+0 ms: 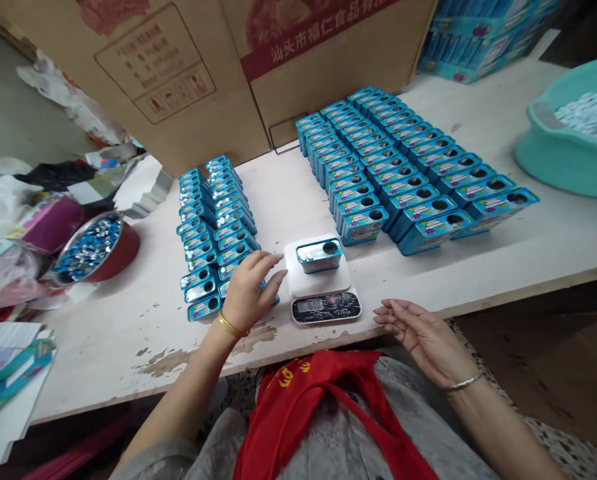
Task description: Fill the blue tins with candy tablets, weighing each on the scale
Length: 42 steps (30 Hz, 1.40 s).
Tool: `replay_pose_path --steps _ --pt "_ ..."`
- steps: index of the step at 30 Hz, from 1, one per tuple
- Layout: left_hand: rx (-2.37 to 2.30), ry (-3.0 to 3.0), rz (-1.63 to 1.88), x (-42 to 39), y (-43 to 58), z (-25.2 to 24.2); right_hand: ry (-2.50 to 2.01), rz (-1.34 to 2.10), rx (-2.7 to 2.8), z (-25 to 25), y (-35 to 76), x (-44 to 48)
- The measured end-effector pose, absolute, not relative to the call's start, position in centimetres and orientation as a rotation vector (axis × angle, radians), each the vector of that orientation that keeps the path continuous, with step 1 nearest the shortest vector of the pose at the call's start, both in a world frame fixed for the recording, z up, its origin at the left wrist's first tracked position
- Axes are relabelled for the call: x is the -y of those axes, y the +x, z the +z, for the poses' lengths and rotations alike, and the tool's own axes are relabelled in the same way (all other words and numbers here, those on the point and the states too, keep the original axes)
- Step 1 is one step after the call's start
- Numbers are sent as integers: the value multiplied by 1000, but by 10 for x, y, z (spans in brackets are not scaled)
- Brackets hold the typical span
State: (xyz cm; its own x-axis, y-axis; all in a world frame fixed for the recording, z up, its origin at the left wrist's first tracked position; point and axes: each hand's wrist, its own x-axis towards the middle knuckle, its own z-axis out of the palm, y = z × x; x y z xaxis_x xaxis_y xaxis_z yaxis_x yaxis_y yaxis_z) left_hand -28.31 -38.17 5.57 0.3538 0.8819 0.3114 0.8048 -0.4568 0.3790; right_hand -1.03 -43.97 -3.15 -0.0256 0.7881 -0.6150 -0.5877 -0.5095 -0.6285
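A small blue tin [318, 256] with a round hole in its top rests on the white digital scale [298, 288], whose display is lit. My left hand [251, 288] is just left of the scale, thumb and fingers apart, holding nothing. It partly covers the near end of the left rows of blue tins [233, 223], several with white pieces on top. At the table's front edge, right of the scale, my right hand [418, 330] hovers palm up with its fingers extended and nothing in it.
Rows of blue tins [393, 167] stand right of centre before a large cardboard box [203, 60]. A turquoise basin [543, 147] of white pieces is far right. Left are a red bowl [126, 247] of shiny blue-silver bits and bagged clutter [8, 200]. Stacked blue packs [478, 47] stand behind.
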Motion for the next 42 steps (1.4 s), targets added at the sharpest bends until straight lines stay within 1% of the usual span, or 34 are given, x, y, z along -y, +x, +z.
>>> replay_pose_path --steps 5,8,10,12,15,18,22,27,31,35,38,42 --pt "-1528 2463 697 366 -269 35 -1013 1853 39 -10 -41 421" --pt "-1503 2407 602 350 -261 22 -915 1941 -88 7 -67 407" --pt "-1479 2394 551 343 -255 20 -892 1934 -170 14 -81 398" --pt "-1434 2533 504 341 -250 23 -863 1885 -251 18 -91 391" --pt "-1288 2999 469 347 -245 33 -798 1793 -344 23 -97 383" --pt "-1053 3327 664 355 -245 43 -759 1761 -427 29 -98 379" --pt "-913 3406 921 360 -252 47 -709 1787 -475 34 -101 377" --pt "-1016 3342 996 362 -257 38 -652 1810 -461 33 -105 377" --pt "-1206 3242 912 361 -257 32 -680 1799 -455 34 -104 377" --pt "-1292 3100 860 361 -258 29 -696 1798 -424 28 -101 379" --pt "-1372 2918 830 360 -258 29 -697 1780 -384 19 -96 381" --pt "-1543 2500 746 352 -256 28 -781 1765 -308 12 -82 384"
